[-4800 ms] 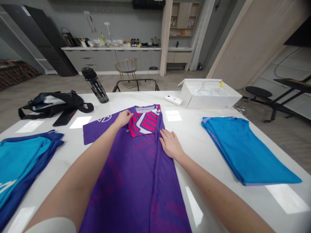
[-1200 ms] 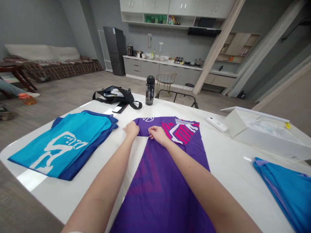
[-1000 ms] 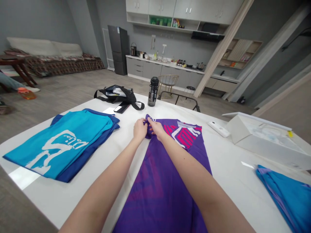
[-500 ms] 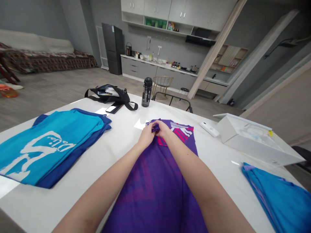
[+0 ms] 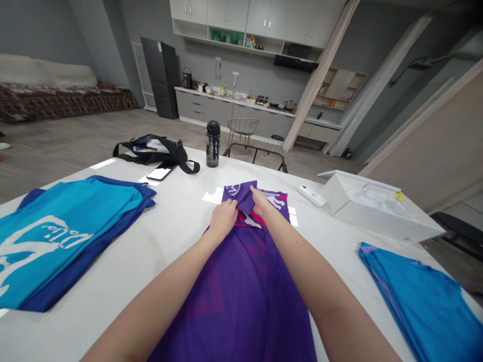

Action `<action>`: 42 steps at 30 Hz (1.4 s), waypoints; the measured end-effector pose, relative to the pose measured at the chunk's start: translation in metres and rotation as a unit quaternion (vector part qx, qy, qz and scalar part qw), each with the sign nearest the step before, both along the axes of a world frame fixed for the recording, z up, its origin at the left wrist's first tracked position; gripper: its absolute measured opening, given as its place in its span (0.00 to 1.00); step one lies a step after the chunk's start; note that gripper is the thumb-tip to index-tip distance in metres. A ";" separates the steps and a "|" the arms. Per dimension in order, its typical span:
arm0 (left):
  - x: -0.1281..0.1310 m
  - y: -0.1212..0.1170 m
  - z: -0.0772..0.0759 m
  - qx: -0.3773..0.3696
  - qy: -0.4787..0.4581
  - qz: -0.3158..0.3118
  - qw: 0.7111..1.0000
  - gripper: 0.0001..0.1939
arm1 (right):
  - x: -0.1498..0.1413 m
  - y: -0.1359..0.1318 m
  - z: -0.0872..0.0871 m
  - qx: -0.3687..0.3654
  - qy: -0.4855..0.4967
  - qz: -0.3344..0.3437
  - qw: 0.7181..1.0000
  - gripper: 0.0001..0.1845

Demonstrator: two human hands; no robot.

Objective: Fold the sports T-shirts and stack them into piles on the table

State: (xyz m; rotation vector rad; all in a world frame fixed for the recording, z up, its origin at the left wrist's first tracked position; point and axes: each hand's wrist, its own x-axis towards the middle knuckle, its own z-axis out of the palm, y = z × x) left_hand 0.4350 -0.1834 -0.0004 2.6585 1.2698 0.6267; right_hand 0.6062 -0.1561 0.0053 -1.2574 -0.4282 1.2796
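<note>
A purple shirt (image 5: 241, 291) with a pink and white print lies lengthwise on the white table (image 5: 177, 221) in front of me. Its left sleeve (image 5: 236, 193) is folded inward over the chest. My left hand (image 5: 223, 219) is closed on the lower edge of that sleeve. My right hand (image 5: 261, 203) pinches the sleeve's right side, beside the pink print.
A stack of blue shirts (image 5: 64, 231) lies at the left, another blue stack (image 5: 418, 296) at the right. At the back stand a black bag (image 5: 154, 150), a phone (image 5: 159, 174), a dark bottle (image 5: 213, 144), a white remote (image 5: 311, 195) and an open white box (image 5: 373, 206).
Both hands have carried the left sleeve from the table onto the shirt's chest, narrowing the shirt. My view has turned left and back a little.
</note>
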 end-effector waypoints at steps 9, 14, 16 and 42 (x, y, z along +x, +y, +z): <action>0.046 -0.020 0.005 0.051 0.042 -0.080 0.995 0.11 | 0.057 -0.050 0.018 -0.043 0.073 -0.044 0.995 0.19; 0.059 -0.034 0.000 0.055 0.043 -0.104 0.992 0.11 | 0.076 -0.074 0.009 -0.015 0.085 -0.024 0.996 0.22; 0.062 -0.039 -0.001 0.051 0.045 -0.112 0.991 0.11 | 0.081 -0.080 0.009 0.000 0.084 -0.014 0.996 0.23; 0.053 -0.057 -0.020 0.055 0.147 -0.072 0.985 0.14 | 0.095 -0.109 -0.013 -0.244 -0.701 -0.074 0.667 0.26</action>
